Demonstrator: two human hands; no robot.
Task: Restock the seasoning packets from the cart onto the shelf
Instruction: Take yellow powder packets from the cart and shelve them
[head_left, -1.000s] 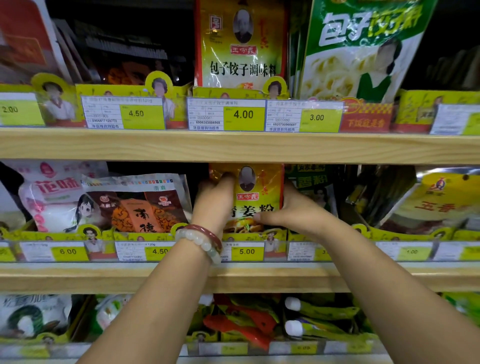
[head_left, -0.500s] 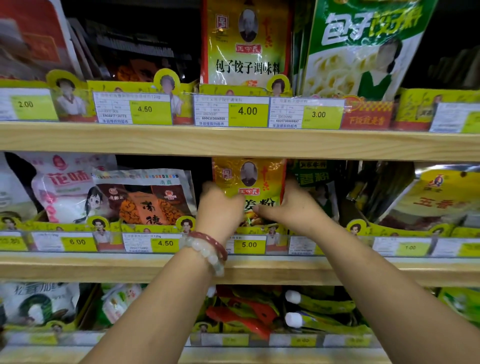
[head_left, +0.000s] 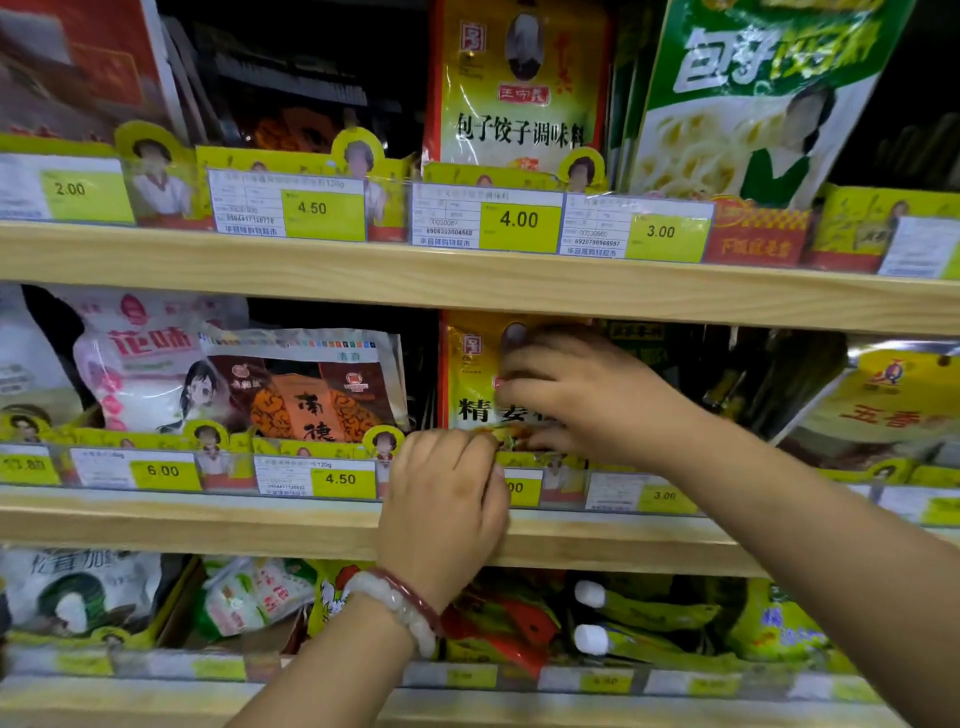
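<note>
Yellow seasoning packet (head_left: 470, 374) upright on the middle shelf (head_left: 260, 525), long axis vertical. Right hand (head_left: 582, 395) spread flat on its face, nearer. Left hand (head_left: 441, 499) curled below at the bottom edge, apparently pinching it; contact unclear.

Right hand (head_left: 582, 395) presses the yellow seasoning packet (head_left: 470, 384) upright; left hand (head_left: 447, 499) pinches its bottom edge.

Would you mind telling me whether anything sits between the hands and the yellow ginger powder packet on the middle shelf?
Nothing visible does. The right hand lies flat on the face of the yellow ginger powder packet, and the left hand is at its lower edge, in front of the price tag rail. Whether the left fingers actually pinch it is unclear.
</note>
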